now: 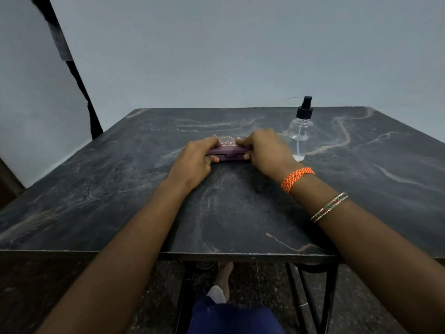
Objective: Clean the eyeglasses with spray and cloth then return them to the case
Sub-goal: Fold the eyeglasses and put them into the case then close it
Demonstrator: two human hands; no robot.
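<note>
A purple eyeglass case with pale lettering on its lid lies closed in the middle of the dark marble table. My left hand grips its left end, thumb at the front edge and fingers over the top. My right hand grips its right end the same way. A clear spray bottle with a black pump top stands upright just right of my right hand. The eyeglasses and a cloth are not visible.
A plain grey wall stands behind the table's far edge. The table's near edge runs below my forearms, with black metal legs and the floor beneath. My foot shows under the table.
</note>
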